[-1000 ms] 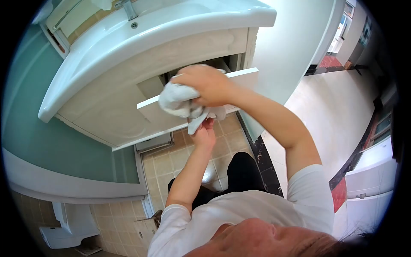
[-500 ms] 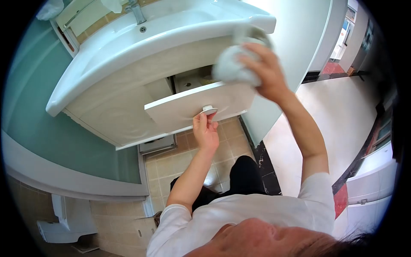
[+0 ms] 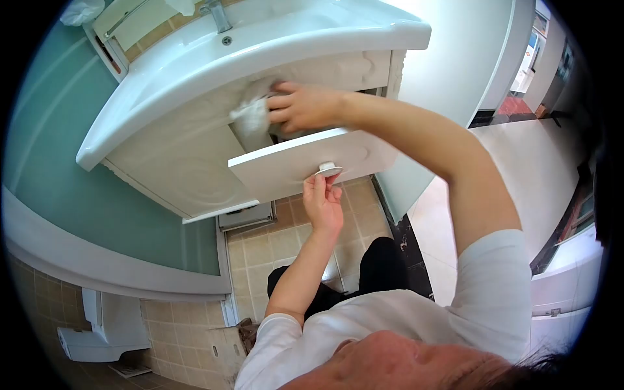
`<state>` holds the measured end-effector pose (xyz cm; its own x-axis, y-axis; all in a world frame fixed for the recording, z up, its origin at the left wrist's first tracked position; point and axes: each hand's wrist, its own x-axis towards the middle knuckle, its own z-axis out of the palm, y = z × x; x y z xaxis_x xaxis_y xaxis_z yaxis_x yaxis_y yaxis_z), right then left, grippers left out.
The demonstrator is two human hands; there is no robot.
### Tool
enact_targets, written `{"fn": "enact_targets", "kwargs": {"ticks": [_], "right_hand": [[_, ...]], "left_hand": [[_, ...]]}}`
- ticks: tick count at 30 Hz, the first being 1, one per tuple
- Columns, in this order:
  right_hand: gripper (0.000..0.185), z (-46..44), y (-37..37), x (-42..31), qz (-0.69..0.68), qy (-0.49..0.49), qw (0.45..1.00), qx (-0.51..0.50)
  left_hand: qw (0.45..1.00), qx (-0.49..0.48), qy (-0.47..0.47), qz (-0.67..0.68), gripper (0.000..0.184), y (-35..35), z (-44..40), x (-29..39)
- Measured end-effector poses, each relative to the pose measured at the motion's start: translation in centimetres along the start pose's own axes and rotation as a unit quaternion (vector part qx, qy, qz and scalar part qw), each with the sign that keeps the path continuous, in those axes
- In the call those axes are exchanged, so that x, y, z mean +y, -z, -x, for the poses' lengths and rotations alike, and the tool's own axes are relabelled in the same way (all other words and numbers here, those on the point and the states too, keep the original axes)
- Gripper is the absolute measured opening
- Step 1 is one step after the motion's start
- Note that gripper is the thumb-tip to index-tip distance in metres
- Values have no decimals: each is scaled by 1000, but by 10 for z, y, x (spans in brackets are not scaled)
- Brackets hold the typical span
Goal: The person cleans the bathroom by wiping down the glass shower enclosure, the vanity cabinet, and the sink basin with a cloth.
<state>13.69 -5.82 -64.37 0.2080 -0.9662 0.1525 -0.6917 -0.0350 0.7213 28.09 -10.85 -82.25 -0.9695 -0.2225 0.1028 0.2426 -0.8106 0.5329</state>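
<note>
Below the white washbasin [image 3: 195,78] is a pale cabinet [image 3: 188,156], with its white front panel [image 3: 273,172] pulled open. My left hand [image 3: 323,205] pinches the round knob [image 3: 329,169] on that panel. Above the panel, my right hand [image 3: 305,107] presses a white cloth [image 3: 250,120] against the cabinet front, just under the basin's rim. The cloth and fingertips are blurred by motion. My right hand and forearm cover much of the opening behind the panel, so its contents are hidden.
A chrome faucet [image 3: 218,16] stands on the basin. Frosted glass [image 3: 130,188] is on the left, with a white toilet [image 3: 107,331] beyond it. A white panel or door [image 3: 455,58] stands at right. Tiled floor [image 3: 260,250] lies below.
My right hand has swept left with the cloth, from the cabinet's right end to the front above the open panel. My left hand stays on the knob. The view has shifted slightly.
</note>
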Motion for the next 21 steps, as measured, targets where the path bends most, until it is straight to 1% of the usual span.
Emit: {"fn": "enact_targets", "kwargs": {"ticks": [3,5,6,8,9,11,12,13,15,16,17,19,21], "right_hand": [[9,67,10,0,-35,-45,998,3],[8,109,31,-3,-13,-88,995,-50],[8,124,36,-6,-10,-92,994,-51],[9,150,46,-11,33,-183,979,-85],[9,159,49,-12,33,-187,978,-86],[12,174,56,-12,41,-249,967,-37],[18,182,63,-12,48,-266,960,-66],[18,189,67,-16,50,-269,959,-66],[25,201,74,-23,4,-370,928,-35],[38,207,77,-33,-30,-435,898,-52],[38,208,83,-48,-26,-439,897,-53],[48,208,91,-84,-70,-570,813,99],[55,212,91,-117,-120,-637,746,153]], "left_hand": [[1000,9,3,5,11,-3,1,2],[1000,14,-2,-4,13,-5,2,3],[1000,10,0,-6,13,-5,1,4],[1000,19,2,-20,9,-4,1,4],[1000,17,4,-22,9,-4,1,5],[1000,12,14,-10,10,-5,0,8],[1000,8,14,-12,10,-5,0,11],[999,11,19,-27,10,-6,1,13],[999,10,27,-41,10,-6,0,15],[999,10,24,-41,12,-4,-3,14],[999,10,21,-42,14,-1,-6,13],[999,5,18,-45,14,3,-19,10],[999,4,13,-51,14,3,-34,9]]}}
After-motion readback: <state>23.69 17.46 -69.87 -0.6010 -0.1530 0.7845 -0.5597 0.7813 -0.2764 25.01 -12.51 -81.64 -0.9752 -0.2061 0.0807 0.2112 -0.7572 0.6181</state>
